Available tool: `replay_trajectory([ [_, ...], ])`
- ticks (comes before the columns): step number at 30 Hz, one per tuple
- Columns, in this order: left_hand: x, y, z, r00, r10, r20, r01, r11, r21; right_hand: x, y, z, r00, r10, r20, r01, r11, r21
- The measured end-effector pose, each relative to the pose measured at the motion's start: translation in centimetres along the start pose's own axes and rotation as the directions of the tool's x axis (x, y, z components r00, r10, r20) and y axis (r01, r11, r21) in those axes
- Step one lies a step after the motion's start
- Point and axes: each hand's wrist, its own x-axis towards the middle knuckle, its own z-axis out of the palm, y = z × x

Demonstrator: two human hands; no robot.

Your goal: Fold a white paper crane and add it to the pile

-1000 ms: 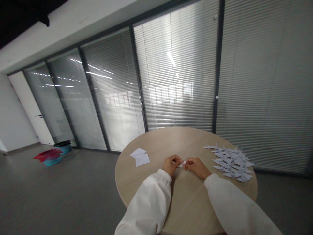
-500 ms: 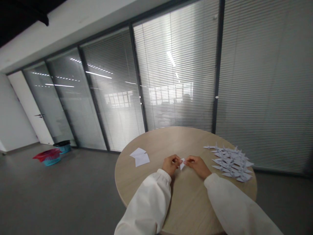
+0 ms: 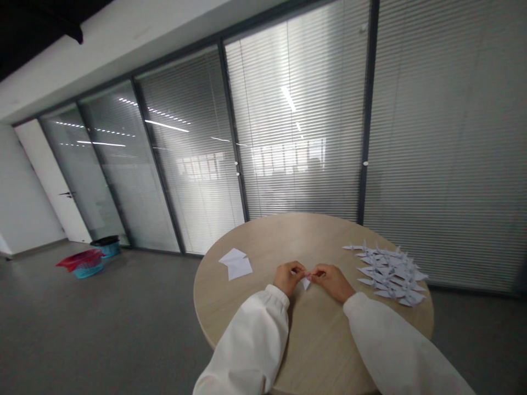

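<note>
Between my hands is a small folded white paper, with only its lower tip showing below the fingers. My left hand pinches it from the left, thumb and fingers pressed together. From the right, my right hand pinches the same paper, its fingertips touching those of the left. The upper part of the paper is hidden behind the fingers. Right of my right hand, several folded white paper cranes stand in a close group. White paper sheets lie to the left of my left hand.
The round wooden table has its edge close to the cranes on the right. On the floor at the left stand a blue basket with a red liner and one with a black liner. Glass partitions with blinds rise behind the table.
The fingertips of both hands have come together over the top of the folded paper, covering more of it. The sheets and cranes have not moved.
</note>
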Motion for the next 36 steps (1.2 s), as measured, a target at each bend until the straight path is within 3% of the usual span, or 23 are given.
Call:
replay_trajectory([
  [6, -0.04, 0.11, 0.11, 1.0, 0.023, -0.017, -0.024, 0.995, -0.093, 0.22, 0.72, 0.18, 0.999, -0.016, 0.029, 0.013, 0.996, 0.084],
  [10, -0.05, 0.25, -0.01, 1.0, 0.02, -0.008, -0.021, 0.986, -0.166, 0.21, 0.79, 0.2, 0.991, -0.025, 0.129, 0.007, 0.991, 0.134],
  [13, -0.06, 0.08, 0.07, 1.0, 0.013, 0.017, -0.009, 0.977, -0.211, 0.1, 0.59, 0.06, 0.983, -0.037, 0.177, 0.016, 0.993, 0.12],
  [20, -0.04, -0.24, 0.52, 0.998, -0.034, 0.043, 0.045, 0.956, -0.289, -0.04, 0.46, 0.02, 0.984, -0.065, 0.169, 0.055, 0.996, 0.065],
  [26, 0.11, -0.1, 0.32, 0.99, -0.126, 0.063, 0.136, 0.971, -0.195, -0.1, 0.46, 0.28, 0.987, -0.018, 0.162, 0.006, 0.997, 0.075],
  [31, 0.05, 0.01, 0.19, 0.997, -0.079, -0.024, 0.076, 0.993, -0.094, -0.06, 0.36, 0.62, 0.987, 0.016, 0.161, -0.045, 0.983, 0.178],
  [36, -0.17, 0.3, 0.14, 0.997, -0.014, -0.082, 0.008, 0.998, -0.068, -0.27, -0.1, 0.76, 0.961, 0.068, 0.269, -0.143, 0.952, 0.271],
])
